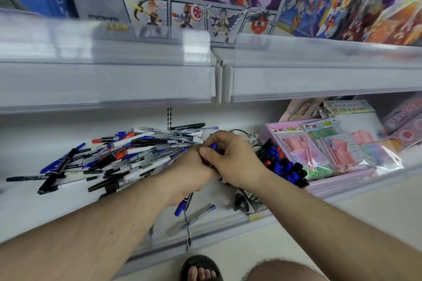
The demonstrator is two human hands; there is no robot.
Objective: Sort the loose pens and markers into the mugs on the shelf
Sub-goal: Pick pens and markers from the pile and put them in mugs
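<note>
- Two hands meet mid-shelf: the left hand (189, 173) grasps a bundle of blue-capped pens (182, 206); the right hand (233, 159) pinches a blue pen cap (214, 145).
- Loose pens and markers (118, 157) lie heaped on the white shelf (34, 207) toward its left end.
- Black-and-white mug (245, 201) near the front edge holds blue and black pens.

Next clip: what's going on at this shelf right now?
A person stands at a white store shelf, sorting pens. Both hands meet above it: the left hand grips a bundle of blue-capped pens whose ends poke out below the fist, and the right hand pinches a blue-capped pen at the top. A big loose heap of black, blue and red pens and markers still lies to the left. Right of the hands, a container packed with blue and black markers is partly hidden.
</note>
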